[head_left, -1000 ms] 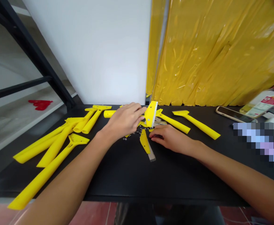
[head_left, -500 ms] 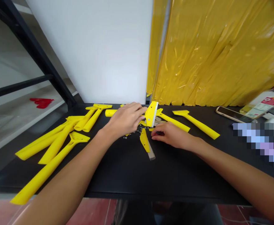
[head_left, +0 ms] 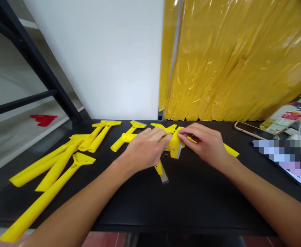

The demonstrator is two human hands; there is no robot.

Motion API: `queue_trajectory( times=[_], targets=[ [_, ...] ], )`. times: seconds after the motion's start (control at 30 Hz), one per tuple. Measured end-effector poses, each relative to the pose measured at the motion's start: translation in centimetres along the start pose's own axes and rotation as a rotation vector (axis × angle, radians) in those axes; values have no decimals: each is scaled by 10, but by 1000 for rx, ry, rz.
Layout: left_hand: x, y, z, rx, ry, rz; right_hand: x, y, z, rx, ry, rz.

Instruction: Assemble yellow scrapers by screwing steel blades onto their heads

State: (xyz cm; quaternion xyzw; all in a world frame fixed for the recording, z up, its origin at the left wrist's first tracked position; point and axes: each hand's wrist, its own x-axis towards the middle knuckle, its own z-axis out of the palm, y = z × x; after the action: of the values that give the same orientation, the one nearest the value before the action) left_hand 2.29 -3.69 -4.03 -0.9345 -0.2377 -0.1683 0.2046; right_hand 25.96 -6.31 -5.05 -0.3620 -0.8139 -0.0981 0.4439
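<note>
My left hand (head_left: 147, 147) is closed around a yellow scraper (head_left: 175, 145), whose tube handle sticks out to the left behind my fingers. Its head is turned toward me, with a silver blade along the lower right edge and a screw in its face. At the head's upper hole, my right hand (head_left: 204, 142) pinches something too small to make out; something dark also shows within its curled fingers. Under the scraper lie a yellow clamp plate (head_left: 159, 168) and a grey-brown strip (head_left: 164, 178), partly covered by my left hand. One small screw (head_left: 166, 155) lies nearby.
Several yellow scraper handles (head_left: 55, 183) lie on the black table (head_left: 140, 202) at left. Another scraper (head_left: 135, 126) lies behind my left hand. A phone (head_left: 255, 130), a bottle (head_left: 276, 116) and a partly blurred screen (head_left: 291, 168) are at right.
My right hand has risen from the tabletop to the scraper head and now touches it. My left hand has lowered and turned the head toward the right hand. The view has shifted slightly.
</note>
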Motion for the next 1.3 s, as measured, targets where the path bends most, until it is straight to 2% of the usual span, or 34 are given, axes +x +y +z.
queue_trajectory(
  times=[0.13, 0.33, 0.43, 0.57, 0.63, 0.73, 0.87, 1.07, 1.3],
  targets=[
    [2, 10, -3, 66, -15, 0, -6, 2, 4, -41, -20, -35],
    [2, 14, -3, 104, -36, 16, -6, -5, -1, 70, -88, 113],
    [2, 15, -3, 125, -47, 22, -4, -5, -2, 177, -107, 332],
    [2, 17, -2, 140, -19, 47, -3, -1, -4, 482, -74, 758],
    [2, 18, -2, 133, -4, 65, -2, 1, -6, 652, -122, 941],
    [2, 19, -2, 102, 8, 79, -1, 1, -8, 891, -245, 1103],
    [2, 21, -4, 43, -1, 67, -2, 1, -8, 1098, -294, 1177],
    [2, 22, -1, -111, 8, 12, -4, 4, -7, 1276, -295, 1182],
    [1, 17, 2, -226, -48, -48, 1, 7, -6, 1338, -103, 1270]
  ],
)
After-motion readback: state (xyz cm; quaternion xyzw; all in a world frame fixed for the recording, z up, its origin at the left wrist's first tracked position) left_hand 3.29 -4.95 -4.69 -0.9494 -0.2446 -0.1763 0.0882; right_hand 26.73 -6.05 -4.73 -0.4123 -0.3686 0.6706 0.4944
